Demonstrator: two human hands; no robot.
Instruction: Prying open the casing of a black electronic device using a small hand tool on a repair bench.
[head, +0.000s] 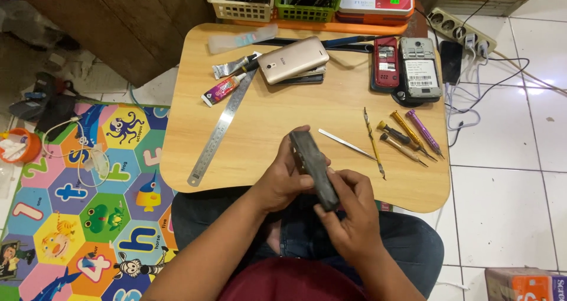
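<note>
Two hands, one dark slab-shaped phone (pixel 314 168), held edge-up over the lap at the near table edge.
Left hand (pixel 282 180) and right hand (pixel 353 215) both clasp its worn, matte body. Beyond: smooth wooden table (pixel 283 129), steel tweezers (pixel 347 144), screwdrivers (pixel 410 137), metal ruler (pixel 220 134), gold phone (pixel 293 59).

A small light-wood lap table with rounded corners (pixel 277 129) carries the work things. On it lie a long steel ruler (pixel 221 129) set diagonally, a small glue tube with a pink label (pixel 223 89), a crumpled silver tube (pixel 232 67), and a gold smartphone (pixel 293 59) stacked on a darker one. Toward the far right edge lie a red opened phone (pixel 386 63) and a grey opened phone (pixel 420 70). Nearer lie slim metal tweezers (pixel 347 144), a thin twisted metal pick (pixel 374 142), and several small screwdrivers with yellow, brown and purple handles (pixel 410 137).
</note>
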